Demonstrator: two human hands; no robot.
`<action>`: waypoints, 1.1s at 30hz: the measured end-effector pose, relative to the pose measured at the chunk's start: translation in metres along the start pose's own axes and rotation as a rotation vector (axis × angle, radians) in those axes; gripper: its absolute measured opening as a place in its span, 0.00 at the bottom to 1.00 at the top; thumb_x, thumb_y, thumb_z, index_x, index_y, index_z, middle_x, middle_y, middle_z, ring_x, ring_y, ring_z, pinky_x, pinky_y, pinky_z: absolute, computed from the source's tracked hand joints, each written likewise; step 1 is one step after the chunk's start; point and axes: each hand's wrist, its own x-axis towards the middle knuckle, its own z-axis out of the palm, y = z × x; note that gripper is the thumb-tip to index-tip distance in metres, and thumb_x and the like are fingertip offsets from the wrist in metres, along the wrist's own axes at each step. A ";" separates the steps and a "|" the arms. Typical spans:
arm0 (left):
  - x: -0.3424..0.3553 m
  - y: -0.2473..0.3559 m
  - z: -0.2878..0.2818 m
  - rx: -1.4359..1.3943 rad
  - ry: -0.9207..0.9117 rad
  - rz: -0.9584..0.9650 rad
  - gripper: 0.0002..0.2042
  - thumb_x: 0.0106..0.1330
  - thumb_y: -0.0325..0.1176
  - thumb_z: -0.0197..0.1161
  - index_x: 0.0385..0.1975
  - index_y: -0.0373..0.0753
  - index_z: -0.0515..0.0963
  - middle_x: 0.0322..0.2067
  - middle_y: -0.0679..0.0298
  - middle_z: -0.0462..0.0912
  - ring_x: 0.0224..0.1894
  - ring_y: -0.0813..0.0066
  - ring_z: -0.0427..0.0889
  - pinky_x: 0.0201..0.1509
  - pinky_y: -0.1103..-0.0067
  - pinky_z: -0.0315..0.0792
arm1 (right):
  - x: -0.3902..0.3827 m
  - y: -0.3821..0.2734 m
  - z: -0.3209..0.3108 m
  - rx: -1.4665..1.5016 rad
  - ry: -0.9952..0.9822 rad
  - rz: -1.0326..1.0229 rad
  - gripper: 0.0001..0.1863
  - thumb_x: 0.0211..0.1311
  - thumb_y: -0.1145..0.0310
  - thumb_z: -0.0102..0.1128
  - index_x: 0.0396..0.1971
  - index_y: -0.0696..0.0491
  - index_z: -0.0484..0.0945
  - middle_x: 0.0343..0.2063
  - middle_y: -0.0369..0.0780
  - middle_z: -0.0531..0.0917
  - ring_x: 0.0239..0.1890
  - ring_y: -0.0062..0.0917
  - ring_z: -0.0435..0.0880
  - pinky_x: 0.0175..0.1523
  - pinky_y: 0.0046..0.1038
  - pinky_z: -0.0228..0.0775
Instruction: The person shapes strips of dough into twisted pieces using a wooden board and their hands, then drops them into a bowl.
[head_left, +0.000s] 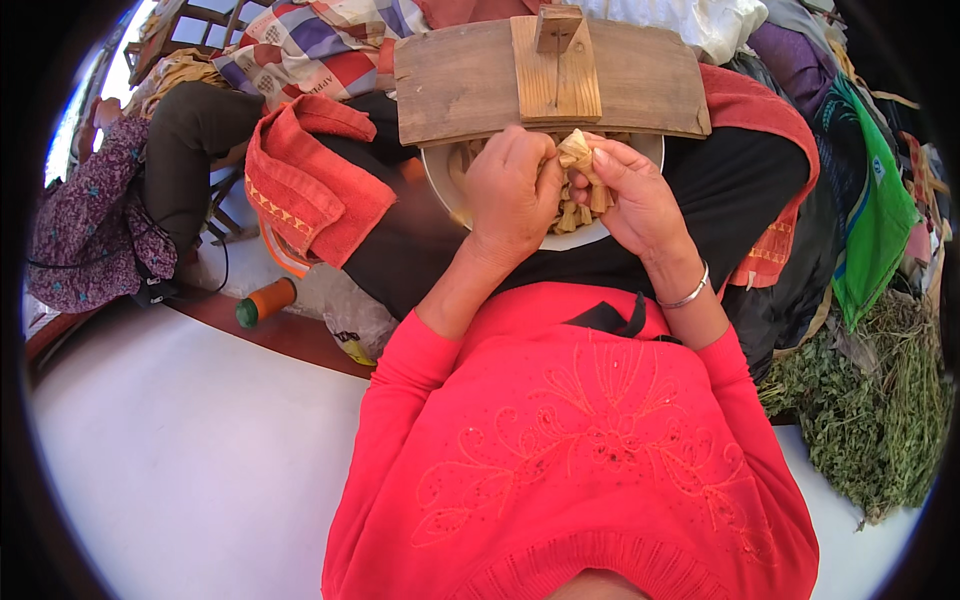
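Grip: right hand clamped on tan bundle; left hand, can't tell. Slack pinch could drop it into bowl.

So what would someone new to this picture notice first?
Probably the bright red top filling the lower middle. Above it, the right hand pinches a pale folded piece beside the left hand, over a white bowl, a wooden board beyond. Green cloth stands out at the far right.
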 end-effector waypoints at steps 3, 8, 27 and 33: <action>-0.003 0.005 -0.002 -0.185 -0.071 -0.070 0.07 0.58 0.20 0.59 0.35 0.33 0.74 0.26 0.62 0.74 0.27 0.72 0.75 0.31 0.79 0.69 | 0.003 0.001 -0.007 0.071 -0.010 0.028 0.12 0.67 0.70 0.55 0.46 0.59 0.77 0.36 0.38 0.81 0.33 0.20 0.78 0.39 0.23 0.73; 0.009 0.015 -0.017 -0.477 -0.318 -0.332 0.05 0.62 0.25 0.61 0.34 0.31 0.74 0.27 0.66 0.74 0.28 0.81 0.72 0.34 0.83 0.69 | 0.007 -0.002 -0.010 0.004 0.013 0.030 0.09 0.63 0.73 0.58 0.41 0.59 0.78 0.33 0.38 0.82 0.31 0.20 0.79 0.37 0.22 0.74; -0.014 0.018 -0.052 -0.795 -0.487 -0.744 0.07 0.67 0.32 0.58 0.28 0.37 0.73 0.19 0.75 0.66 0.19 0.89 0.58 0.22 0.87 0.51 | -0.023 -0.054 0.021 -1.537 -0.186 -0.462 0.11 0.54 0.80 0.60 0.39 0.57 0.76 0.32 0.43 0.79 0.33 0.37 0.80 0.38 0.29 0.72; -0.019 0.007 -0.041 -0.680 -0.564 -0.602 0.13 0.69 0.36 0.54 0.23 0.38 0.70 0.16 0.74 0.63 0.19 0.88 0.57 0.22 0.85 0.51 | -0.022 -0.048 0.020 -1.531 -0.212 -0.490 0.10 0.54 0.76 0.62 0.37 0.55 0.75 0.30 0.42 0.77 0.32 0.38 0.78 0.35 0.29 0.71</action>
